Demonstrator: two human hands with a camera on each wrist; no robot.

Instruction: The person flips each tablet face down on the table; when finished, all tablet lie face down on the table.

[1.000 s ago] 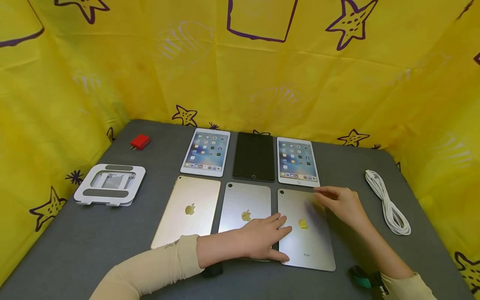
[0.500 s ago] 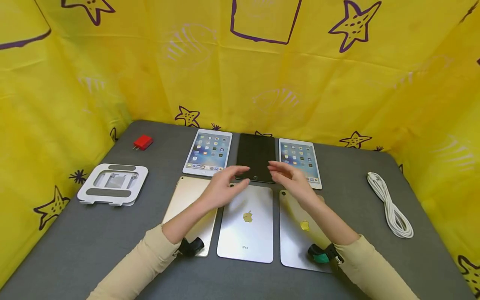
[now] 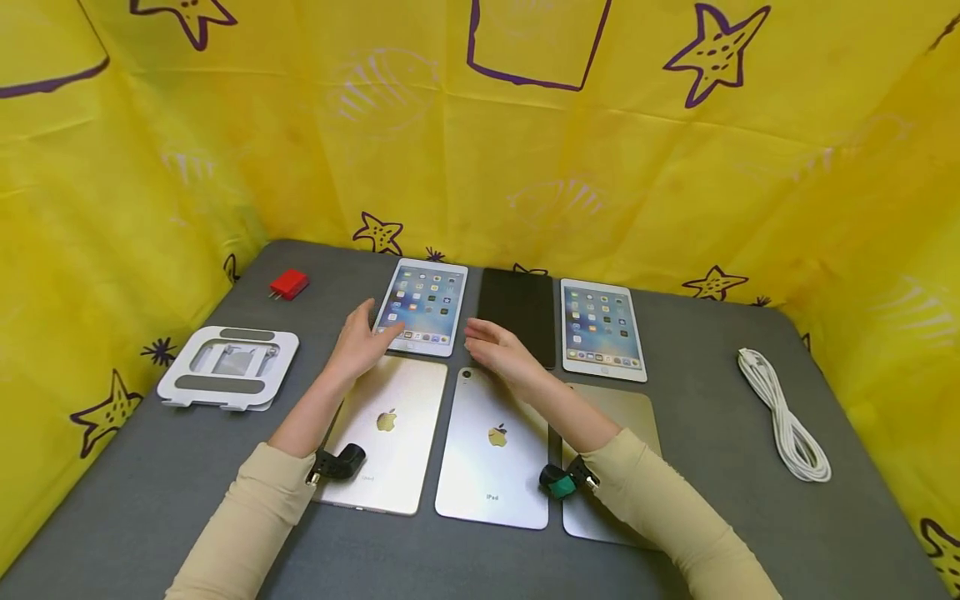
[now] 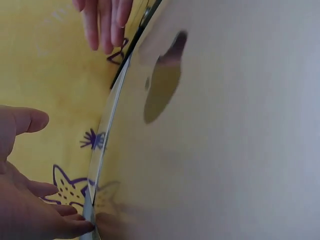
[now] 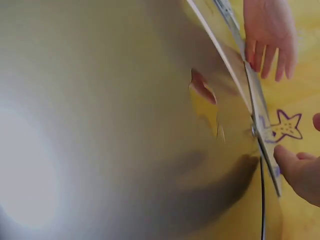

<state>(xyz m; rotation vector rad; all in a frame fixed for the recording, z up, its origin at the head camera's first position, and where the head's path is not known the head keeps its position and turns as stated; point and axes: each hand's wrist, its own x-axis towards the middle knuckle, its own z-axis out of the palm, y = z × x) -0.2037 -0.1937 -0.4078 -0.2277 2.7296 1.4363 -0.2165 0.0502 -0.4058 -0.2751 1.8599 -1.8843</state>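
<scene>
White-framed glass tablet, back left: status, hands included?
Bare left hand at its left edge, contact unclear. Right hand empty, near its lower right corner. White-framed tablet flat, screen up. Left thumb overlaps it.

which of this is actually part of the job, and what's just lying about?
Likely the job:
rear left tablet, near the left hand
rear middle tablet, near the right hand
rear right tablet
front left tablet
front middle tablet
front right tablet, partly hidden

Apparently lying about:
red plug adapter
white stand
coiled white cable

Grey table (image 3: 697,367): six tablets (image 3: 491,475), stand (image 3: 219,385), charger (image 3: 290,284), cable (image 3: 781,415).
</scene>
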